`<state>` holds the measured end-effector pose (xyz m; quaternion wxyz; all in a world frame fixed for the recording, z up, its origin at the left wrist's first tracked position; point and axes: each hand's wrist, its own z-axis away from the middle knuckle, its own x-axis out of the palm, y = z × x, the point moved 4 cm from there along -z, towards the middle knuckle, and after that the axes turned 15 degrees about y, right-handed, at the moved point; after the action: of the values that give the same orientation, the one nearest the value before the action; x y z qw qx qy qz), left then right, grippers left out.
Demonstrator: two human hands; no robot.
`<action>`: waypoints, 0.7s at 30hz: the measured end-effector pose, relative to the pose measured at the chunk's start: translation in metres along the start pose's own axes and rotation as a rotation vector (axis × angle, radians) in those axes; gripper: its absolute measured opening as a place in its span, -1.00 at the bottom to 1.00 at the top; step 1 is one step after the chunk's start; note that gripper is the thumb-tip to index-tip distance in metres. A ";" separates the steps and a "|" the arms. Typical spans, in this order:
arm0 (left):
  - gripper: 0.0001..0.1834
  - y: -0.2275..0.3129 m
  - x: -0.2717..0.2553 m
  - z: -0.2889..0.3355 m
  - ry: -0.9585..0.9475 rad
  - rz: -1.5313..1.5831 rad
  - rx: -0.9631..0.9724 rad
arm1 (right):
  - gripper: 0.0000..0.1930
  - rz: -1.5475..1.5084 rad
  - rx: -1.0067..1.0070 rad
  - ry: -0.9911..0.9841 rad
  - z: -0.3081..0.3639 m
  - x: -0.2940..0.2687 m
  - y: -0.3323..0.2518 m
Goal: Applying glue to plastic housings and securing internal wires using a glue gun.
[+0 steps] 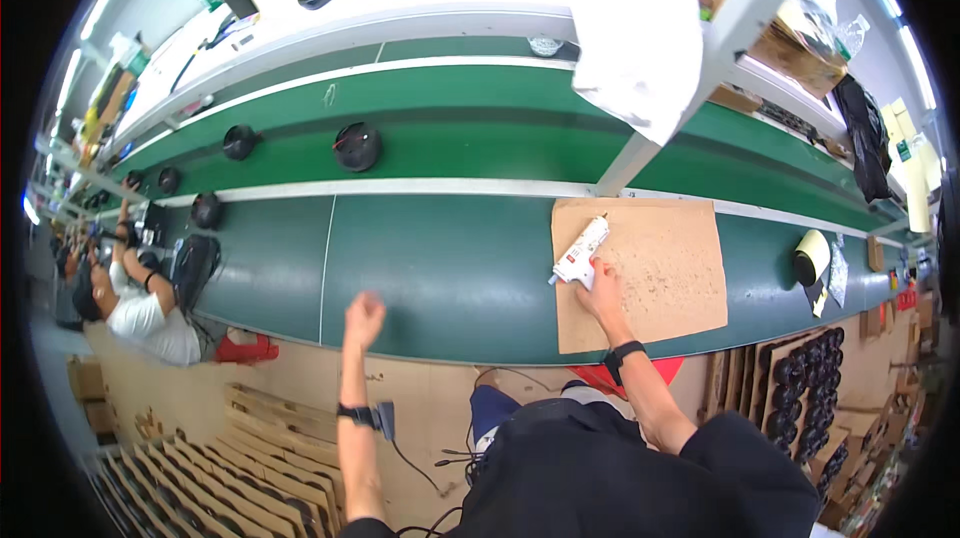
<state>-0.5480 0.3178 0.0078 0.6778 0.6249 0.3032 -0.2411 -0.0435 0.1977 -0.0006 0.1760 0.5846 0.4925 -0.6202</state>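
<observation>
A white hot glue gun (582, 251) is in my right hand (604, 296), whose fingers are wrapped round its handle. The gun is tilted over the left part of a brown cardboard sheet (680, 268), which is speckled with small dark marks and lies on the green worktop (450, 268). Over the near edge of the worktop, to the left of the cardboard, is my left hand (366, 316). It is smeared by motion, so its fingers cannot be made out, and no object shows in it.
A green conveyor belt (450, 128) runs beyond the worktop, carrying round black parts (357, 147). Another person (150, 308) sits at the far left. A white cloth (640, 38) hangs near a metal post (625, 166). A cream-and-black roll (811, 258) stands at right.
</observation>
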 end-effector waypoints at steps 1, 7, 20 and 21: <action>-0.65 -0.023 -0.022 -0.047 0.122 -0.017 0.049 | -0.38 -0.072 0.017 -0.002 0.006 0.003 -0.020; 0.26 0.030 -0.009 -0.295 0.357 0.019 0.275 | -0.50 -0.435 0.421 0.025 0.054 0.009 0.062; 0.26 0.158 0.075 -0.115 -0.284 -0.041 0.621 | -0.63 -1.576 1.000 -0.119 0.095 -0.103 -0.037; 0.26 0.162 0.083 -0.078 -0.312 -0.065 0.530 | -0.67 -1.589 1.006 -0.177 0.088 -0.094 -0.037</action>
<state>-0.3846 0.4160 0.0595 0.5214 0.7254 0.1418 -0.4264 -0.0975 0.1092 0.0842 -0.5344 0.0360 0.4062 -0.7404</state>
